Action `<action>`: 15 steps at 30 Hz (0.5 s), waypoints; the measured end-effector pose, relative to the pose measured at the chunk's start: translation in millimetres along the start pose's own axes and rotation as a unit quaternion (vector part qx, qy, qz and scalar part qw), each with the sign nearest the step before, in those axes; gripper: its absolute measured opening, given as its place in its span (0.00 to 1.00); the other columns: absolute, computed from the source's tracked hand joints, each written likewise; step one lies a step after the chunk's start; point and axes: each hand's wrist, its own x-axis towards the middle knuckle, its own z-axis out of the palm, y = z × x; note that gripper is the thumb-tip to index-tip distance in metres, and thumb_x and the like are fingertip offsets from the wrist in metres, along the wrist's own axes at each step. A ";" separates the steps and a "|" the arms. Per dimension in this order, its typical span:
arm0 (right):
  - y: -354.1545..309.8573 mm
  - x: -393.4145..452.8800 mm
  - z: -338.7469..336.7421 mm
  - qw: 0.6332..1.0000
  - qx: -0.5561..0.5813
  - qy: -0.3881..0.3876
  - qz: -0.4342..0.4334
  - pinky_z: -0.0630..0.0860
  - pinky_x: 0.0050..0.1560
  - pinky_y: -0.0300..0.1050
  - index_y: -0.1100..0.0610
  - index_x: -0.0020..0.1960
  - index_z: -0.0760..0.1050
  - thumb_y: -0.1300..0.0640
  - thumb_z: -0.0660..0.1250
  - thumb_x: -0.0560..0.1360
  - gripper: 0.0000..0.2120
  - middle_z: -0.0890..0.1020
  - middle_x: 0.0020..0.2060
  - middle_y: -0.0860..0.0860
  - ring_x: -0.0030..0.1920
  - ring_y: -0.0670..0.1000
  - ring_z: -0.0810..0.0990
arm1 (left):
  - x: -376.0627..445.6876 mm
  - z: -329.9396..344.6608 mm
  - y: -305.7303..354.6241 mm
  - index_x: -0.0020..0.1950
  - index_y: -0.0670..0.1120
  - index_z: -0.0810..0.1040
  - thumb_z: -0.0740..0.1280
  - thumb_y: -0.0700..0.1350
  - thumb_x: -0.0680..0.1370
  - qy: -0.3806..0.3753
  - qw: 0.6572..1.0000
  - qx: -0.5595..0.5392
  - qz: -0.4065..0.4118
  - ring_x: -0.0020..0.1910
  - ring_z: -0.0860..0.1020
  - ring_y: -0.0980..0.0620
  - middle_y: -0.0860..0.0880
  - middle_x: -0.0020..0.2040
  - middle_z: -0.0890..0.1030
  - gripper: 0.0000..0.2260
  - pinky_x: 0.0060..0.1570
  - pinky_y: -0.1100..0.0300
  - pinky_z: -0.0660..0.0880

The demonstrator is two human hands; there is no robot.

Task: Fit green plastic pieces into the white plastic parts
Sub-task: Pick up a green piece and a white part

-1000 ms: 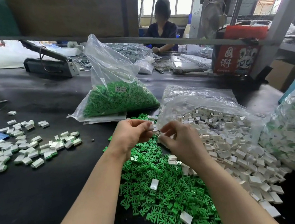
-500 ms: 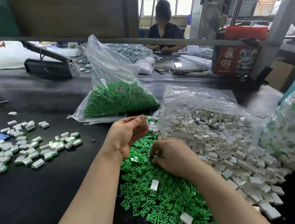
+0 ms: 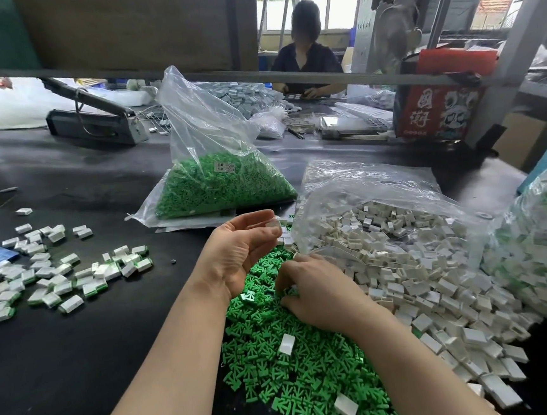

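Observation:
A heap of loose green plastic pieces (image 3: 289, 368) lies on the black table in front of me. To its right spreads a pile of white plastic parts (image 3: 438, 289), spilling from a clear bag. My left hand (image 3: 239, 253) is raised palm-up above the green heap and pinches a white part (image 3: 272, 224) at its fingertips. My right hand (image 3: 319, 292) is palm-down on the green heap, fingers curled into the pieces; what they hold is hidden.
Fitted white-and-green parts (image 3: 56, 276) are scattered at the left. A clear bag of green pieces (image 3: 220, 182) stands behind my hands, another bag of fitted parts (image 3: 540, 250) at the right. A heat sealer (image 3: 92, 120) and a seated person (image 3: 307, 62) are across the table.
My right hand has dropped from beside the left hand down onto the green heap. My left hand has turned palm-up, still pinching the white part.

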 end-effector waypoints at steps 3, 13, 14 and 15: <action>-1.0 0.6 1.0 1.000 0.008 0.006 -0.003 0.71 0.53 0.44 0.51 0.53 0.75 0.57 0.67 0.76 0.06 0.79 0.52 0.49 0.54 0.51 0.75 | 0.1 0.0 -0.5 0.52 0.40 0.81 0.71 0.31 0.61 -0.009 1.000 -0.009 0.009 0.42 0.84 0.49 0.44 0.43 0.85 0.19 0.37 0.64 0.80; 13.3 -2.3 -12.5 0.936 0.295 0.178 0.072 0.82 0.41 0.46 0.50 0.46 0.76 0.59 0.70 0.77 0.05 0.81 0.37 0.48 0.37 0.46 0.81 | 1.2 0.8 -2.4 0.43 0.43 0.86 0.74 0.33 0.61 -0.038 0.999 -0.006 0.012 0.40 0.85 0.50 0.44 0.43 0.86 0.13 0.35 0.63 0.81; 13.2 -3.0 -16.0 0.911 0.354 0.199 0.073 0.82 0.38 0.44 0.52 0.47 0.78 0.60 0.70 0.76 0.04 0.82 0.38 0.51 0.36 0.47 0.81 | 1.2 0.9 -2.8 0.42 0.44 0.87 0.74 0.33 0.61 -0.042 0.999 -0.002 0.013 0.39 0.85 0.51 0.45 0.42 0.86 0.12 0.36 0.63 0.81; 12.4 -3.8 -19.0 0.884 0.411 0.213 0.071 0.81 0.36 0.41 0.53 0.47 0.79 0.62 0.70 0.76 0.04 0.82 0.39 0.54 0.35 0.48 0.81 | 1.3 1.0 -3.1 0.41 0.44 0.87 0.73 0.33 0.62 -0.045 0.999 -0.003 0.013 0.39 0.85 0.51 0.45 0.42 0.86 0.11 0.36 0.64 0.81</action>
